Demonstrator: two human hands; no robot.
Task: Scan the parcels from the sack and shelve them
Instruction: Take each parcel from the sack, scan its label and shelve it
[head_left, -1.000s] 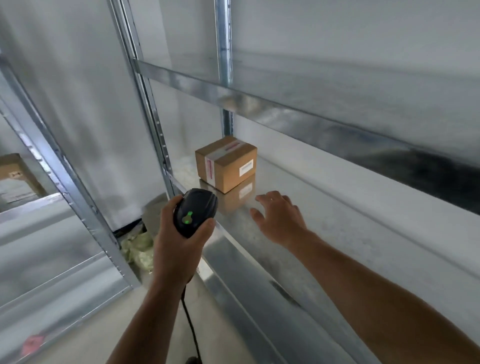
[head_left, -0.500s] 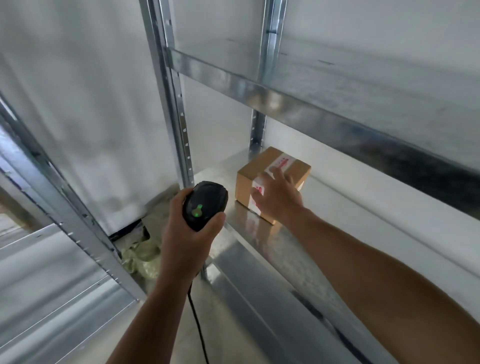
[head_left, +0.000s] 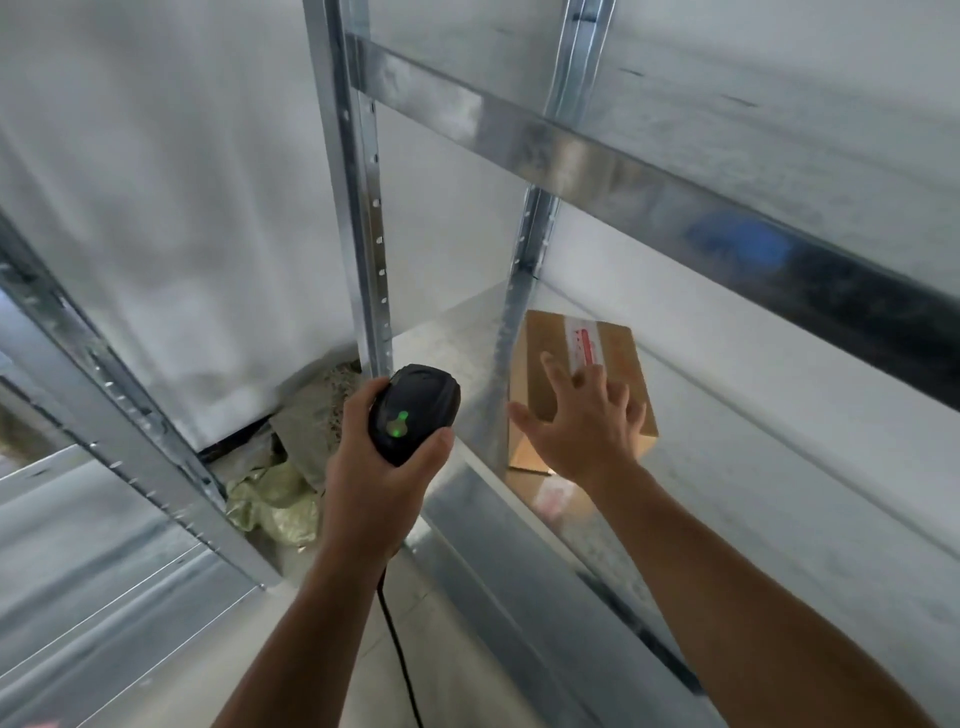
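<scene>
A small brown cardboard parcel (head_left: 558, 358) with red-printed tape lies on the galvanised metal shelf (head_left: 737, 467), close to the rear upright. My right hand (head_left: 584, 428) is spread open over the parcel's near top edge, fingers apart and not gripping; whether it touches the parcel I cannot tell. My left hand (head_left: 374, 483) holds a black corded barcode scanner (head_left: 413, 413) with a green light, just in front of the shelf's left end. A pale yellow-green sack (head_left: 275, 501) lies crumpled on the floor behind the front upright.
The front upright post (head_left: 363, 208) stands just behind the scanner. An upper shelf beam (head_left: 623, 171) runs overhead above the parcel. Another metal rack (head_left: 104, 545) stands at the left. A white wall is behind.
My right hand reached onto the parcel and slid it back beside the rear upright; now its fingers are spread open over it. The scanner hand stayed about where it was.
</scene>
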